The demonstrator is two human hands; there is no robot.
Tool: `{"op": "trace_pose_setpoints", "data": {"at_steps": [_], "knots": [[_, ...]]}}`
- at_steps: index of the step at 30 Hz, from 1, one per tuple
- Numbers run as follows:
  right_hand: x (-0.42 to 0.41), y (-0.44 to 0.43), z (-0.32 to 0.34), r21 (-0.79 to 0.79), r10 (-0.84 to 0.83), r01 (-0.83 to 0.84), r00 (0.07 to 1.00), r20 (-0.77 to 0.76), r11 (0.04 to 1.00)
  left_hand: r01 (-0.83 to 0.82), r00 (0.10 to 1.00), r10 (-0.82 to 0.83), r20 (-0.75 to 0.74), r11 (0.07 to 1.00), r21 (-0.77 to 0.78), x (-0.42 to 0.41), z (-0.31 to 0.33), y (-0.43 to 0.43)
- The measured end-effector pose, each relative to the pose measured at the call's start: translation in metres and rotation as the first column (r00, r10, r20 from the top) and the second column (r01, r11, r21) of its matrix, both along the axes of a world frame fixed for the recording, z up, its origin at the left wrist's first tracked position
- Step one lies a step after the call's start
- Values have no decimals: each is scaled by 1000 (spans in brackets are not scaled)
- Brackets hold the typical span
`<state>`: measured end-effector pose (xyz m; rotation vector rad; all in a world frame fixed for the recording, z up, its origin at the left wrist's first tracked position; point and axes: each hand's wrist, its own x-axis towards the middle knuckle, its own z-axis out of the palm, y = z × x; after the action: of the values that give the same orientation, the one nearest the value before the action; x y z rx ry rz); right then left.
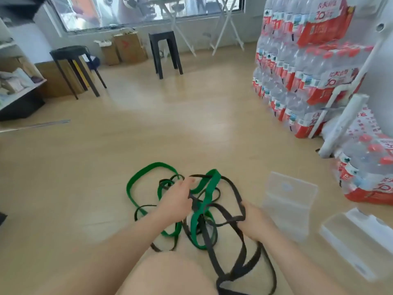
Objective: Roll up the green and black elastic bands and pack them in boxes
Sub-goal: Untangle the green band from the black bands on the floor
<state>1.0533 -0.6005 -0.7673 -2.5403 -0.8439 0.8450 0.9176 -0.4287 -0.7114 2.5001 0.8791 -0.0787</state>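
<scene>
1. A tangle of green bands and black bands lies on the wooden floor.
2. Two clear boxes sit to its right.
3. The left hand reaches forward, fingers clamped on a black band.
4. The right hand has its fingers curled round another black loop.

I see a pale wood floor with soft glare on it, and a wide window in the far wall. One black stool stands far left and a taller stool mid-room, with cardboard boxes between them. There is a shelf unit at left and stacked bottled-water packs at right.
</scene>
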Motion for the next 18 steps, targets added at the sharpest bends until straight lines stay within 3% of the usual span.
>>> {"op": "trace_pose_setpoints", "data": {"at_steps": [5, 8, 10, 12, 14, 16, 18], "knots": [[5, -17, -77, -135, 108, -96, 990, 92, 986, 201, 932, -178, -315, 979, 43, 23, -106, 1], [3, -12, -105, -85, 177, -181, 983, -48, 980, 183, 831, -164, -531, 983, -17, 32, -152, -2], [-1, -7, -112, -57, 149, -158, 979, -138, 986, 93, 808, -109, -579, 994, -57, 27, -167, -5], [-6, 3, -115, -29, 148, -157, 967, -207, 987, -106, 910, 57, -411, 989, -98, 23, -169, -3], [-13, 15, -109, 70, 157, -145, 960, -232, 987, -290, 956, 268, -119, 924, -249, 23, -143, -3], [-20, 36, -84, 262, 188, -132, 962, -199, 956, -243, 927, 337, 164, 874, -422, 25, -89, -6], [-23, 64, -48, 480, 170, -88, 977, -130, 873, -57, 875, 261, 408, 893, -447, 26, -25, -9]]}}
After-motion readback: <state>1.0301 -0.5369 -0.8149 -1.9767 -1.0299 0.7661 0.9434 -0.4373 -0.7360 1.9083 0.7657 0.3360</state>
